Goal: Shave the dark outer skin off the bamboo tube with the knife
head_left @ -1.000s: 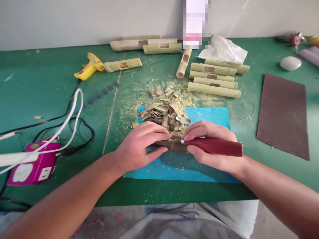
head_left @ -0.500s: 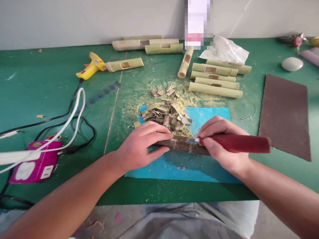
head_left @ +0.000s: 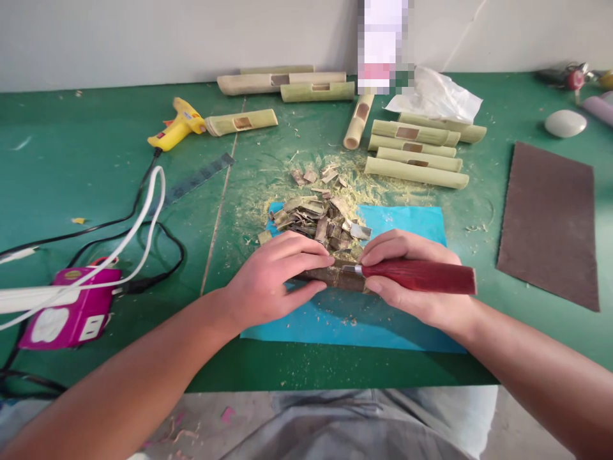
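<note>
A dark brown bamboo tube point(head_left: 332, 276) lies crosswise in front of me over a blue sheet point(head_left: 354, 329). My left hand point(head_left: 268, 278) is closed around the tube's left part, fingers on top and thumb on the near side. In my right hand point(head_left: 438, 310) is a carving knife point(head_left: 424, 276) with a red handle, held nearly level and pointing left. Its short blade rests at the top of the tube, close to my left fingertips. The tube's right end is partly covered by my right hand. Just beyond lies a heap of bamboo chips point(head_left: 313, 217).
Several pale bamboo tubes point(head_left: 416, 172) with cut windows lie at the back. To the left are a yellow glue gun point(head_left: 178, 124), a ruler point(head_left: 201, 182) and a magenta power strip point(head_left: 71, 306) with cables. A brown sheet point(head_left: 548, 223) lies right, near a white oval object point(head_left: 565, 123).
My right hand and the knife have moved left along the tube, bringing the blade closer to my left fingers. My left hand keeps its hold on the tube.
</note>
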Action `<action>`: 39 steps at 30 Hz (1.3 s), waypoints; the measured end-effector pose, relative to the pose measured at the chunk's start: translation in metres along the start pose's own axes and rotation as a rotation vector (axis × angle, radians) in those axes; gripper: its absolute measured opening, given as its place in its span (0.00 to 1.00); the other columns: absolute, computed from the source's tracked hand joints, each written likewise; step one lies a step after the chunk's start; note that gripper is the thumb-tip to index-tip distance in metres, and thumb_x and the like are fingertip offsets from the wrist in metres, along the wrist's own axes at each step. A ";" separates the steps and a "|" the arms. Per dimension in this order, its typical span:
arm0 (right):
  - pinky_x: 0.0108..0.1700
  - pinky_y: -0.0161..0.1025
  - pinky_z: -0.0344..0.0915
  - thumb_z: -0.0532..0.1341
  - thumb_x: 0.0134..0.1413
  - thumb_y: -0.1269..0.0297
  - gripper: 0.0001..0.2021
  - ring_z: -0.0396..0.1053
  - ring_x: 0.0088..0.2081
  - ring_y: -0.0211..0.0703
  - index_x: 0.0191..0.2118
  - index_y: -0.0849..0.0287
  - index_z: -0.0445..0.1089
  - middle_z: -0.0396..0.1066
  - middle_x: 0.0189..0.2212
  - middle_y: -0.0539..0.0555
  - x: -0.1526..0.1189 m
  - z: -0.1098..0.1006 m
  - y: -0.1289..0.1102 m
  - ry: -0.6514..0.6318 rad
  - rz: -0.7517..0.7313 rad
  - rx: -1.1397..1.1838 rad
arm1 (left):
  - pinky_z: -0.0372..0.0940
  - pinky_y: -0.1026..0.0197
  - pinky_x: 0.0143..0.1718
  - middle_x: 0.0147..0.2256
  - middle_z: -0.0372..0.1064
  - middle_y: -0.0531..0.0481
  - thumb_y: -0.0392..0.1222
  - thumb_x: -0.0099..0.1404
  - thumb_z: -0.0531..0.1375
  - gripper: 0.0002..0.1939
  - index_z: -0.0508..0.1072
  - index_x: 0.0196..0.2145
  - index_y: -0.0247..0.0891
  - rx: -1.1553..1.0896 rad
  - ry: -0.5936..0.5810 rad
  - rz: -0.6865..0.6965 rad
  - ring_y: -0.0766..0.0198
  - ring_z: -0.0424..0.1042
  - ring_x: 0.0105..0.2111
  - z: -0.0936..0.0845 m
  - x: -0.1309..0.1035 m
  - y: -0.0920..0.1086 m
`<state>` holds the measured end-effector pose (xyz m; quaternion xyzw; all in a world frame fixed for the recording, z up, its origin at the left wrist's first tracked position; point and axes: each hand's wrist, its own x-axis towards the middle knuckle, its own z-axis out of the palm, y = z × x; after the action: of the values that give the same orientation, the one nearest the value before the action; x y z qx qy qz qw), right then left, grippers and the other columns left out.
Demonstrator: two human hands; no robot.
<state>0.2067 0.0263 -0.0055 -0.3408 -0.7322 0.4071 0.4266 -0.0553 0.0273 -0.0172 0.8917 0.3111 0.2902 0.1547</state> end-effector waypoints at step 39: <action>0.46 0.37 0.77 0.70 0.56 0.70 0.06 0.80 0.39 0.39 0.38 0.52 0.76 0.81 0.36 0.50 0.001 -0.001 -0.002 -0.010 -0.003 -0.038 | 0.73 0.56 0.48 0.44 0.79 0.42 0.37 0.71 0.64 0.09 0.77 0.48 0.36 0.000 0.004 0.005 0.58 0.78 0.44 0.001 0.000 0.001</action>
<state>0.2068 0.0260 -0.0029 -0.3457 -0.7425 0.3941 0.4171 -0.0544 0.0266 -0.0181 0.8919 0.3093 0.2922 0.1534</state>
